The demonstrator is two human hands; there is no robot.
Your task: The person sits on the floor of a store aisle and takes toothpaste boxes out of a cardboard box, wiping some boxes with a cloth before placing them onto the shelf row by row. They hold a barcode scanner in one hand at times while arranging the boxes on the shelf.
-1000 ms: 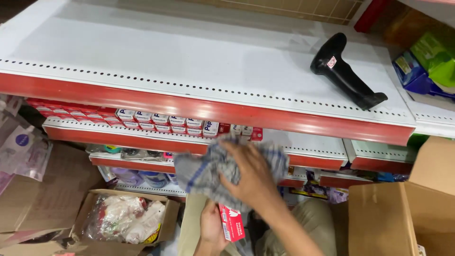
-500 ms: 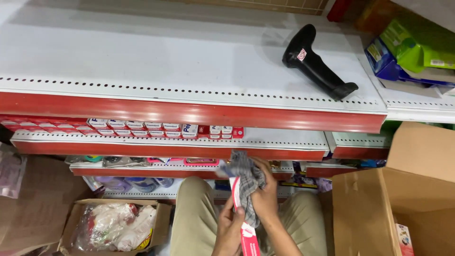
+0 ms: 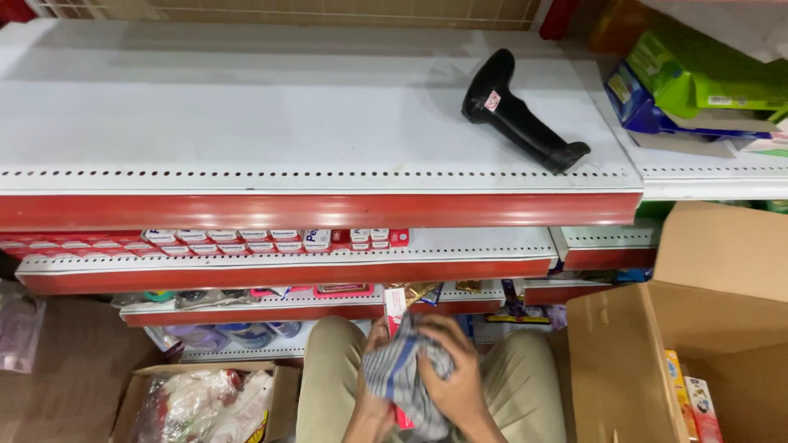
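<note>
- Head view, nearest the lens: the right hand curls its fingers over a striped grey cloth, pressing it against a slim red box that stands upright above the lap.
- Left hand grips the same bundle from below and behind; its fingers are mostly hidden by the cloth, so their exact spread cannot be told.
- Both hands sit between 2 knees in khaki trousers.
- At lower left, 1 open carton holds crumpled clear plastic bags with red and white goods inside; the count is not readable.
- At right, 1 large cardboard box stands open, with 2 upright packets showing at its inner edge.
- Farther back, the lowest shelves carry small mixed packets, too cluttered to count.
- Above them, a middle shelf holds 2 rows of small red-and-white boxes near its front lip.
- Farthest up, the wide white top shelf bears 1 black handheld scanner lying on its side, near the right end.
- Beyond the divider at far right sit green and blue packages, stacked.
</note>
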